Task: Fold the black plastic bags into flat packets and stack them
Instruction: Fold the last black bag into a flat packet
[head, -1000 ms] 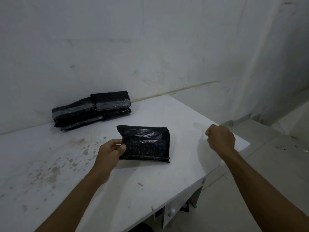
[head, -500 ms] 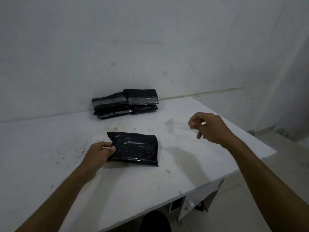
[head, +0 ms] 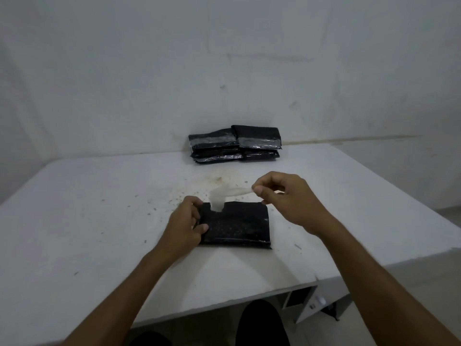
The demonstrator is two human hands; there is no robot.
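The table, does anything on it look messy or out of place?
Yes. The white table has brownish stains and dark specks scattered beyond the folded black packet. The stack of packets by the wall looks uneven, its layers offset rather than squared up.

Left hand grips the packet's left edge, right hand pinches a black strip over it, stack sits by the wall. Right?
Not quite. In the head view the strip is translucent white, not black. The rest holds: left hand grips the packet at its left edge, right hand pinches the strip, the stack sits by the wall.
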